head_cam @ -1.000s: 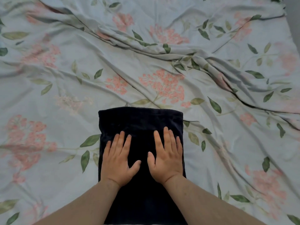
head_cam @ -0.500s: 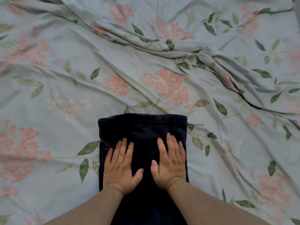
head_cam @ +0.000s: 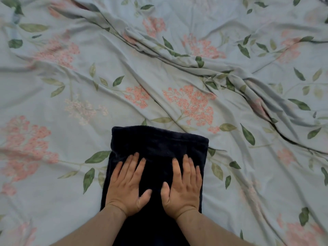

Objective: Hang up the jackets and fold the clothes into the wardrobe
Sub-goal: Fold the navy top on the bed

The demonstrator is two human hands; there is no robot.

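We see a dark navy folded garment (head_cam: 159, 142) on a pale blue-grey bedsheet (head_cam: 88, 77) printed with coral-pink flower clusters and green leaves.

Bed sheet (head_cam: 74, 139): pale blue-grey, printed with pink flower clusters and green leaves. Deep creases (head_cam: 221, 73) run diagonally ahead and to the right of the right grip (head_cam: 182, 189). Left of the left grip (head_cam: 126, 185) it lies flatter. Light: soft, even.
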